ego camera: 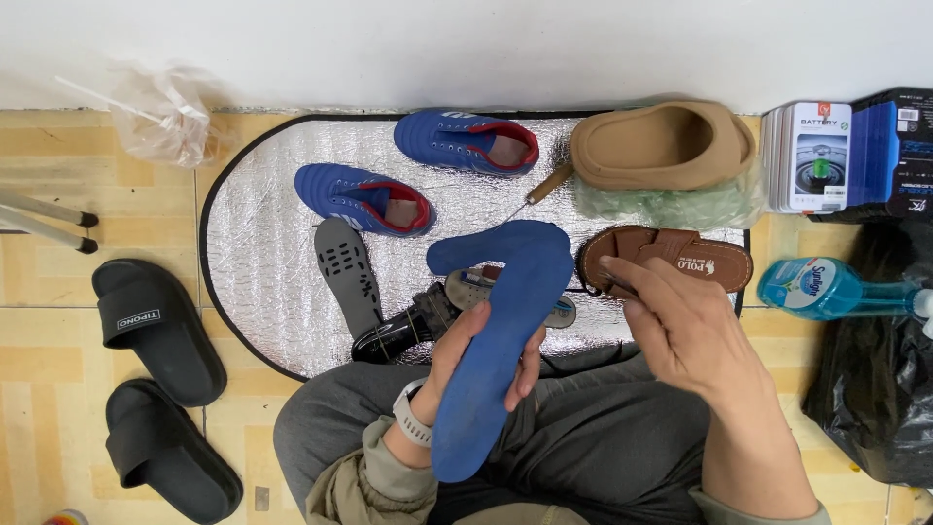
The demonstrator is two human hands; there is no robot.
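One blue insole (501, 340) stands gripped in my left hand (466, 365) over my lap; my right hand (680, 326) pinches something small I cannot identify. Loosening my grip could drop it onto the awl (539, 190).

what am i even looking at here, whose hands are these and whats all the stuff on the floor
This is one picture from a camera worn on a person's head, looking down at their own lap and hands. There is no machine.

The person sits on the floor in grey trousers. Their left hand, with a watch on the wrist, holds a blue insole upright. The right hand is raised beside it, fingers curled; whether it pinches something small is too hard to tell.

In front lies a silver foil mat. On it are two blue sports shoes, a grey insole, a second blue insole, an awl with a wooden handle and a brown sandal. A tan foam clog rests on plastic wrap. Two black slides lie to the left, and a blue bottle to the right.
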